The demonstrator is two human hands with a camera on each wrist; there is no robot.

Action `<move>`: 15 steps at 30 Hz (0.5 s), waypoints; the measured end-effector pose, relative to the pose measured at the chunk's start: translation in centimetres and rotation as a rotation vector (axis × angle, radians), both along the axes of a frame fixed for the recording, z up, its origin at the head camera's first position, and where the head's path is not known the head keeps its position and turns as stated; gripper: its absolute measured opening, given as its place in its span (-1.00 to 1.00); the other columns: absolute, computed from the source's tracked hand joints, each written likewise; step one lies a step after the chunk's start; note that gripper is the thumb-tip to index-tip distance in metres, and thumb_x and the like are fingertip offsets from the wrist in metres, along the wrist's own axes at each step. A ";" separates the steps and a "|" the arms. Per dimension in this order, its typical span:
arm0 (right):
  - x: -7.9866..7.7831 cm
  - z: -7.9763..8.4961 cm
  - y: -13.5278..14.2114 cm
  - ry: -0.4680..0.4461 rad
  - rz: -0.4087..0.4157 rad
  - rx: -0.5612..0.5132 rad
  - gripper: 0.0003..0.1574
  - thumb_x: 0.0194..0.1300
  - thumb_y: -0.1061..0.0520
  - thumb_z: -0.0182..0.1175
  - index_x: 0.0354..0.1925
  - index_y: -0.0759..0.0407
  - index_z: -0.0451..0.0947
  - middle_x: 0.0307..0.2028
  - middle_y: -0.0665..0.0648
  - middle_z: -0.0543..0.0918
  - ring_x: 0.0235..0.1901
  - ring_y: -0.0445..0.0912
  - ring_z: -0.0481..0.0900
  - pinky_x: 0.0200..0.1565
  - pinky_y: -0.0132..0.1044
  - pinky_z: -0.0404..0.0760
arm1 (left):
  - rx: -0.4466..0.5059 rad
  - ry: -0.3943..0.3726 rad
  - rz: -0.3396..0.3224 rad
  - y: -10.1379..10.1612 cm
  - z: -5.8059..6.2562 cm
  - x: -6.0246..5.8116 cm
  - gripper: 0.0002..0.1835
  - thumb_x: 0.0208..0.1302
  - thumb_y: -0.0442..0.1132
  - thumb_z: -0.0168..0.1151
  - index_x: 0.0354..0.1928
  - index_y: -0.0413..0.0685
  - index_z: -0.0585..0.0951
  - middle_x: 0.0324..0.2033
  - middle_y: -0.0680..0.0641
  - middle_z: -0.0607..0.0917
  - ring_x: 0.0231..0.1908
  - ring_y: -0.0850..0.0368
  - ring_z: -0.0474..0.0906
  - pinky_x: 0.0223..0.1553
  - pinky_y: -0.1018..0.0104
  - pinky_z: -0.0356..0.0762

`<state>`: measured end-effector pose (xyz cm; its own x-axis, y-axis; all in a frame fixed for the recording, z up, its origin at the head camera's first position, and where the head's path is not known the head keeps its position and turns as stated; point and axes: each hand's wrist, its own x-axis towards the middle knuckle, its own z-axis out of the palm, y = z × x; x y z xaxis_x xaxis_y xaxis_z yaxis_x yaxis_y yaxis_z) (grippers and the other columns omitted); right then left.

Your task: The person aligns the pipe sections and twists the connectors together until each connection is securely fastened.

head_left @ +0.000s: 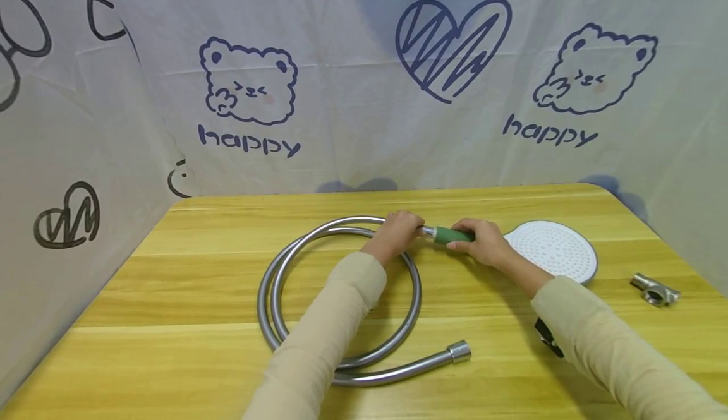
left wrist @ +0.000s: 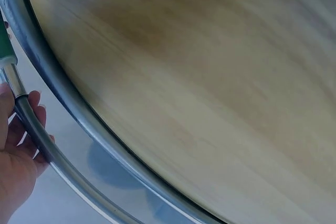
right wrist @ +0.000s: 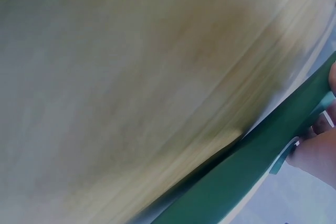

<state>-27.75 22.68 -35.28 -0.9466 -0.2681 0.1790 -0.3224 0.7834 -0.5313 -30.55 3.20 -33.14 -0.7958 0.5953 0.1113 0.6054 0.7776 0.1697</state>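
Green-handled showerhead point(head_left: 548, 249) — just one — touches one silver hose point(head_left: 392, 376).

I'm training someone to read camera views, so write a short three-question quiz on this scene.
1. True or false: the metal hose runs in one straight line.
2. Multiple choice: what does the right hand hold?
A) the hose's free end
B) the green handle
C) a black cup
3. Fill in: as the head camera sees it, the small metal fitting lies to the ____ of the white shower head.

Key
1. False: it is looped, and the left hand grips it near the handle.
2. B
3. right
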 end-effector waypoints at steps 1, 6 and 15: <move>0.0 0.0 0.0 -0.003 -0.003 0.000 -0.57 0.17 0.10 0.28 -0.06 0.34 0.55 -0.15 0.33 0.64 -0.31 0.03 0.54 -0.27 -0.19 0.46 | 0.002 -0.002 0.003 0.0 0.0 0.0 -0.77 0.31 -0.16 0.09 -0.29 -0.14 0.66 -0.30 -0.07 0.72 -0.24 0.06 0.62 -0.15 0.23 0.50; 0.0 -0.1 -0.1 -0.002 -0.003 -0.009 -0.60 0.16 0.12 0.28 -0.08 0.34 0.56 -0.17 0.33 0.64 -0.31 0.04 0.54 -0.26 -0.17 0.47 | 0.021 -0.013 0.023 0.1 0.0 0.1 -0.77 0.30 -0.16 0.11 -0.19 -0.13 0.66 -0.21 -0.06 0.72 -0.17 0.06 0.62 -0.07 0.26 0.51; 0.0 -0.1 0.0 -0.013 0.002 -0.011 -0.61 0.17 0.13 0.27 -0.07 0.34 0.55 -0.16 0.33 0.64 -0.30 0.04 0.54 -0.25 -0.15 0.48 | 0.012 -0.038 0.057 0.3 0.0 0.1 -0.76 0.27 -0.18 0.16 -0.10 -0.13 0.63 -0.14 -0.05 0.70 -0.11 0.09 0.61 -0.03 0.29 0.51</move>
<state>-27.79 22.64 -35.41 -0.9483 -0.2682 0.1698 -0.3172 0.7770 -0.5437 -30.44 3.54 -33.14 -0.8324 0.5474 0.0870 0.5528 0.8086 0.2016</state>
